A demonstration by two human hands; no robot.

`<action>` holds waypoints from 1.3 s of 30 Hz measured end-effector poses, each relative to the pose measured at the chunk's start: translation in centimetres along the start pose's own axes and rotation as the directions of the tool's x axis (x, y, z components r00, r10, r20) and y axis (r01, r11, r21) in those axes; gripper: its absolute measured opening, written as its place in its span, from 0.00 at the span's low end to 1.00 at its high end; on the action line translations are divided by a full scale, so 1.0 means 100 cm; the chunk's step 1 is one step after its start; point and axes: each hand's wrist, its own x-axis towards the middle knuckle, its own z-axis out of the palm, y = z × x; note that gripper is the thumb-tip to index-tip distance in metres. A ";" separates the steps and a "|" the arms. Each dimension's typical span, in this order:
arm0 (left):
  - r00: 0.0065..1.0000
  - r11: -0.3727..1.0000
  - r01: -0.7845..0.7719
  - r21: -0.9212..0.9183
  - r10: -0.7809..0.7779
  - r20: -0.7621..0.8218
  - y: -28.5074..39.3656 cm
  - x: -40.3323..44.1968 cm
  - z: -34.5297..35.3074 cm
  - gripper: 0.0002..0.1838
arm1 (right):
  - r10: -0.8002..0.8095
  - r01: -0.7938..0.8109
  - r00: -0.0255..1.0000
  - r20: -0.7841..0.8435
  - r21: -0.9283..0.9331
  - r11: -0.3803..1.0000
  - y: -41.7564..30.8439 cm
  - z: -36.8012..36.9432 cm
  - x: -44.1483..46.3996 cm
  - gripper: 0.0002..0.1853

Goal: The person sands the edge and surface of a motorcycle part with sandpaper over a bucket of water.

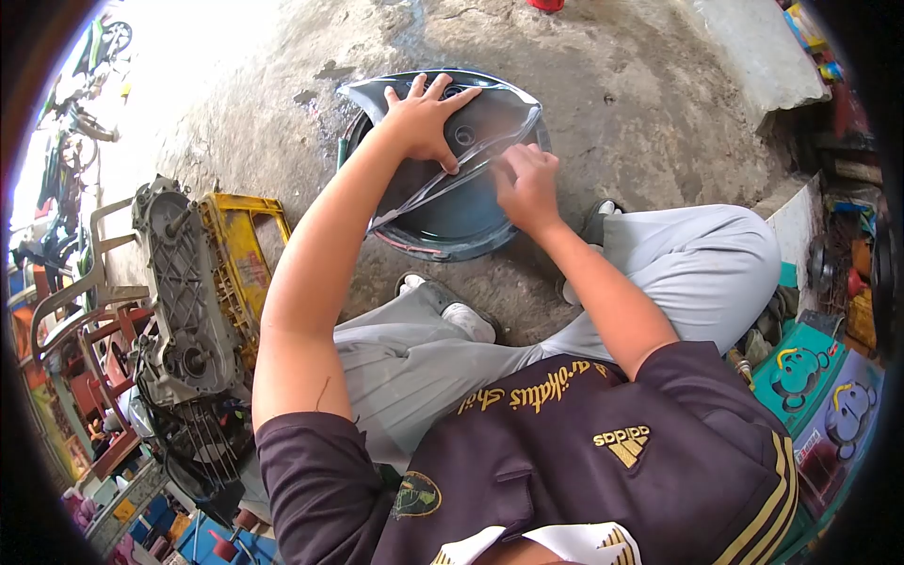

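Observation:
A dark, curved panel (490, 118) with pale edges and pointed ends rests across a round, dark basin (471, 247) that holds water. One round boss or hole shows on its face. My left hand (424, 118) presses on the panel with fingers spread wide, the thumb lying by its near edge. Just beyond that near edge, over the right side of the basin, is my right hand (527, 188). Its fingers are curled in and slightly smeared by motion; whatever they hold is hidden.
Wet concrete floor (640, 122) surrounds the basin. To the left stand a metal engine casing (179, 282) and a yellow crate (247, 245). My shod feet (466, 322) are close to the basin. Green and purple boxes (796, 367) sit at right; a red object (546, 4) is at the top.

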 end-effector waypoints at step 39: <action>1.000 0.999 0.001 0.037 -0.001 0.001 -0.001 0.001 0.001 0.77 | -0.172 0.168 0.985 -0.022 -0.143 0.975 -0.004 0.001 -0.004 0.04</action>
